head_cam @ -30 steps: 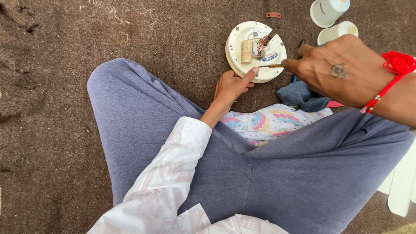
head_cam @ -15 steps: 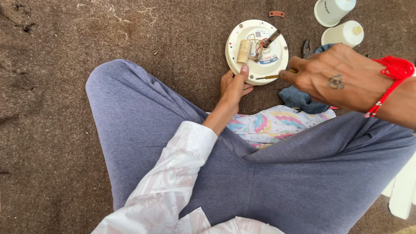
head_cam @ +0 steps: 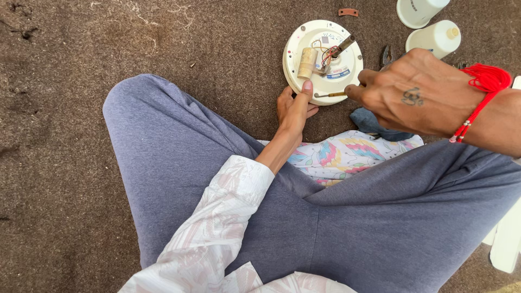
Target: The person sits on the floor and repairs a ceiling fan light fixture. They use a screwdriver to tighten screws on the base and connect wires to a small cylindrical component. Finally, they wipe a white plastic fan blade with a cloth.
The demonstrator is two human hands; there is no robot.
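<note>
A round cream-coloured motor housing (head_cam: 347,68) with a capacitor, wires and a central shaft lies on the brown carpet. My left hand (head_cam: 294,107) grips its near rim, thumb pressed on top. My right hand (head_cam: 420,92), wearing a red thread bracelet, holds a thin screwdriver (head_cam: 332,94) whose tip touches the housing's near edge. My legs in grey trousers are crossed below.
Two white plastic bottles (head_cam: 434,38) lie at the top right beside pliers (head_cam: 386,55). A small brown piece (head_cam: 348,12) sits above the housing. A colourful patterned cloth (head_cam: 347,154) and a blue cloth (head_cam: 374,123) lie by my legs. A white object (head_cam: 507,244) stands at the right edge.
My left hand has closed onto the housing's rim with the thumb on top. My right hand has brought the screwdriver tip to the near edge.
</note>
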